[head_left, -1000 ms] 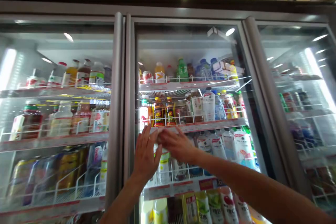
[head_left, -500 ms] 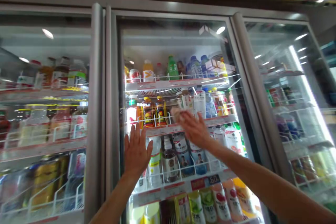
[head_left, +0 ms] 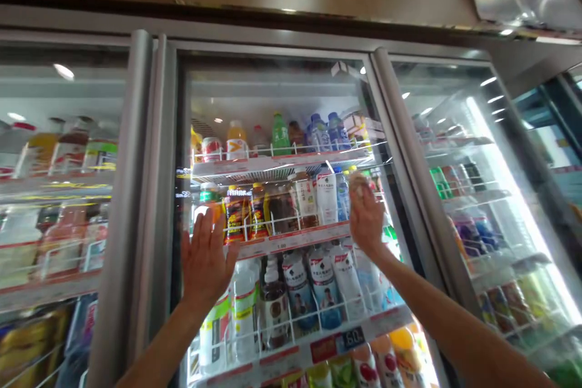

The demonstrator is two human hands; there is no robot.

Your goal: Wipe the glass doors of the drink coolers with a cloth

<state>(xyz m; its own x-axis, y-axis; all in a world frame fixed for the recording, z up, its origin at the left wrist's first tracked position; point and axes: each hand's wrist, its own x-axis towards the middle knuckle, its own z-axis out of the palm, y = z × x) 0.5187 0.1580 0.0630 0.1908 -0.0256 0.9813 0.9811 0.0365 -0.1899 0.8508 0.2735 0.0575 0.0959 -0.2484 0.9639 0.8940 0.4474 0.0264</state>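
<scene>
I face a tall drinks fridge with a glass door [head_left: 277,94]. My left hand [head_left: 205,260] lies flat on the lower left of the glass, fingers spread and holding nothing. My right hand [head_left: 366,221] is raised against the right side of the same door, level with the second shelf. Its fingers press a small pale wad [head_left: 357,182], perhaps a cloth or tissue, onto the glass. Behind the glass, bottles stand in rows on white wire shelves [head_left: 291,241].
A grey door post [head_left: 136,194] separates this door from another glass door on the left [head_left: 54,194], which also has drinks behind it. A third door [head_left: 477,194] stands to the right. A brown panel runs above the fridge.
My right hand has swept to the right and up across the glass, from beside my left hand to the door's right side. My left hand has stayed flat on the glass.
</scene>
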